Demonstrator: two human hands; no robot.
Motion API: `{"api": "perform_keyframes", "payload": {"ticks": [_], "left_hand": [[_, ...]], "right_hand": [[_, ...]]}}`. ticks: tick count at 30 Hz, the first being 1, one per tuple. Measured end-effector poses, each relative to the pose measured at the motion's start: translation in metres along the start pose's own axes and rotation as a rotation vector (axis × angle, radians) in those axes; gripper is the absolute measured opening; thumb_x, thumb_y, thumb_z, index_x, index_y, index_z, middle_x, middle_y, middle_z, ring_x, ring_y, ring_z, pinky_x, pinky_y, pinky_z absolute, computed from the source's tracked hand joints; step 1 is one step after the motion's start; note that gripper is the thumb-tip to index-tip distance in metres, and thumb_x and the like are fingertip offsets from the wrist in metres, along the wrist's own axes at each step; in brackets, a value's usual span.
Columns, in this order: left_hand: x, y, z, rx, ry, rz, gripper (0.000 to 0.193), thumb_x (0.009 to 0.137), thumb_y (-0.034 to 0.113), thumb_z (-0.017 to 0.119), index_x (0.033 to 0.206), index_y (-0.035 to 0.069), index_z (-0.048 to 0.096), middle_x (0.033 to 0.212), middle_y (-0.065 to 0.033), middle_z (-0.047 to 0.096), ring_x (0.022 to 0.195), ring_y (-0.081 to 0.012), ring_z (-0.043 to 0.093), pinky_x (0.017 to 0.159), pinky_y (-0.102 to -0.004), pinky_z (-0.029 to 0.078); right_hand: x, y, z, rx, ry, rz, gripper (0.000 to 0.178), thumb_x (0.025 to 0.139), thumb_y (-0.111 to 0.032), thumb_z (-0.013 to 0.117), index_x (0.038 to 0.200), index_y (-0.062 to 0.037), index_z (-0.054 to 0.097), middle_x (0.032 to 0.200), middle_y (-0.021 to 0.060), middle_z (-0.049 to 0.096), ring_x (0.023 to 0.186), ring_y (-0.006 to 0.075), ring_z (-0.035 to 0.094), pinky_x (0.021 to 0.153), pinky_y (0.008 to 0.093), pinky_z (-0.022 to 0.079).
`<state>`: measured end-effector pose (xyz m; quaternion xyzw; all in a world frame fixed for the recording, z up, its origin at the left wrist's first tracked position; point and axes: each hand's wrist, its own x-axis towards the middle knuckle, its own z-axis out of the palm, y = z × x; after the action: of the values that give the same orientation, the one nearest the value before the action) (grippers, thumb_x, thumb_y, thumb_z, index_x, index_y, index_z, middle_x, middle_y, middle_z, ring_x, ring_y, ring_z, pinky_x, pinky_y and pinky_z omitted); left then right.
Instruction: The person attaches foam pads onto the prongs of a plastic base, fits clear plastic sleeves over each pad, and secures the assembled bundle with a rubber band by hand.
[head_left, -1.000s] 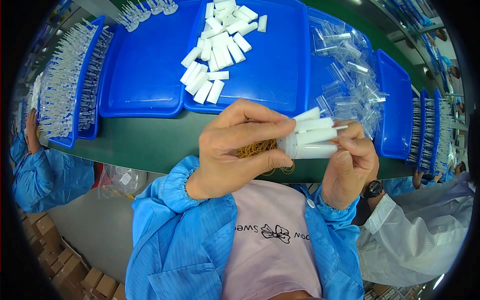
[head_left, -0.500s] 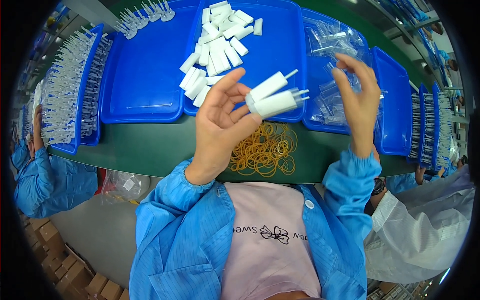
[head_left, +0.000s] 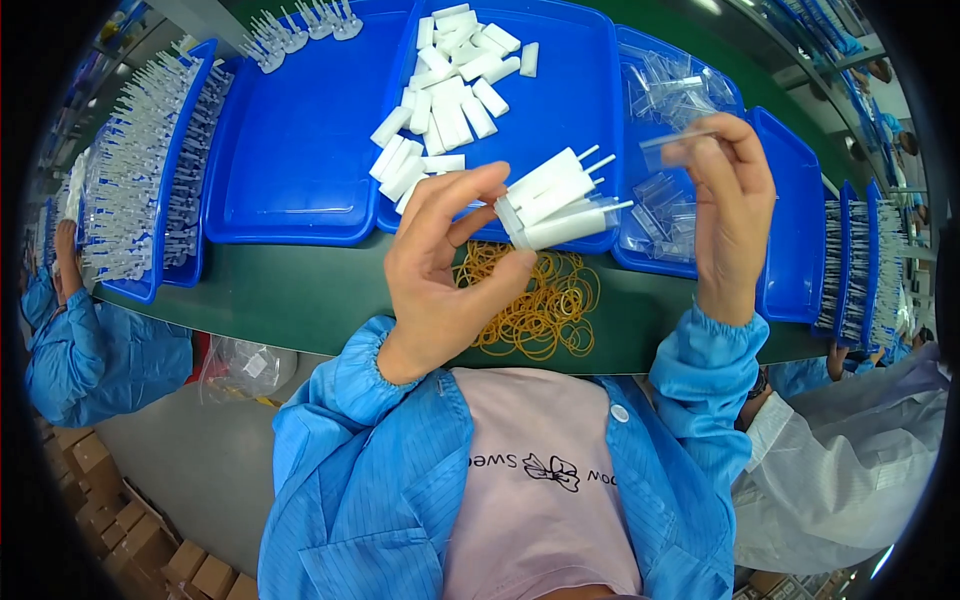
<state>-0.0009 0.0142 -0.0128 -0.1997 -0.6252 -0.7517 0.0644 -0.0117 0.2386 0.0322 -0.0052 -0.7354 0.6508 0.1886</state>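
My left hand [head_left: 435, 270] is closed around the base of a bundle of white blocks [head_left: 555, 195]. Thin white stems stick out of their far ends, and clear plastic shows around some of them. To the right, my raised right hand [head_left: 732, 215] pinches a thin clear plastic piece [head_left: 660, 150], blurred by motion, between thumb and fingers. It is above the tray of similar clear plastic pieces [head_left: 660, 215]. Loose white blocks [head_left: 450, 100] lie in the blue tray [head_left: 570, 90] beyond my left hand.
Tan rubber bands [head_left: 545, 305] lie piled on the green table [head_left: 290, 290] below the bundle. Blue trays of upright white stemmed parts [head_left: 140, 180] stand at far left, others [head_left: 865, 250] at far right. A person in a blue sleeve [head_left: 120, 350] sits left; someone in white [head_left: 830, 480] sits right.
My right hand has gone from fingers apart to pinching a clear plastic piece. The bundle in my left hand is turned, showing more stems, and the view has shifted slightly.
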Motion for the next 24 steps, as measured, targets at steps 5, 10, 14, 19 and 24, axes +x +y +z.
{"api": "perform_keyframes", "payload": {"ticks": [5,10,14,19,24], "left_hand": [[-0.001,0.008,0.004,0.171,-0.018,0.115,0.051,0.066,-0.005,0.070,0.115,0.002,0.059,0.107,-0.0108,0.052,0.096,-0.0184,0.056,0.083,-0.0290,0.051],[-0.003,0.009,0.004,0.271,-0.023,0.239,0.048,0.063,-0.003,0.072,0.110,0.002,0.063,0.102,-0.0110,0.055,0.088,-0.0197,0.057,0.070,-0.0275,0.050],[-0.001,0.013,0.003,0.336,-0.062,0.334,0.048,0.063,-0.004,0.072,0.109,0.001,0.063,0.103,-0.0112,0.054,0.088,-0.0201,0.058,0.071,-0.0276,0.050],[-0.001,0.015,0.005,0.309,-0.100,0.349,0.047,0.063,-0.007,0.070,0.109,0.000,0.063,0.104,-0.0119,0.052,0.090,-0.0213,0.057,0.071,-0.0285,0.051],[0.001,0.011,0.006,0.395,-0.132,0.380,0.047,0.064,-0.007,0.069,0.110,-0.001,0.062,0.106,-0.0128,0.051,0.091,-0.0220,0.056,0.072,-0.0292,0.051]], "right_hand": [[-0.014,-0.015,0.012,0.316,0.002,0.039,0.025,0.086,-0.011,0.056,0.109,0.0010,0.054,0.090,0.0054,0.057,0.080,0.0109,0.056,0.076,0.0246,0.045],[-0.020,-0.011,0.016,0.312,0.057,0.057,0.025,0.086,-0.011,0.056,0.108,0.0006,0.053,0.088,0.0050,0.057,0.080,0.0109,0.056,0.076,0.0247,0.045],[-0.019,-0.006,0.010,0.390,0.104,0.088,0.022,0.086,-0.011,0.056,0.106,-0.0001,0.054,0.088,0.0045,0.057,0.080,0.0106,0.055,0.076,0.0245,0.045],[-0.026,-0.005,0.016,0.389,0.012,0.137,0.021,0.086,-0.011,0.057,0.104,-0.0009,0.054,0.088,0.0043,0.057,0.080,0.0102,0.055,0.076,0.0237,0.044],[-0.030,-0.009,0.023,0.449,-0.008,0.163,0.021,0.085,-0.012,0.057,0.103,-0.0011,0.054,0.088,0.0041,0.057,0.082,0.0096,0.054,0.076,0.0228,0.042]]}}
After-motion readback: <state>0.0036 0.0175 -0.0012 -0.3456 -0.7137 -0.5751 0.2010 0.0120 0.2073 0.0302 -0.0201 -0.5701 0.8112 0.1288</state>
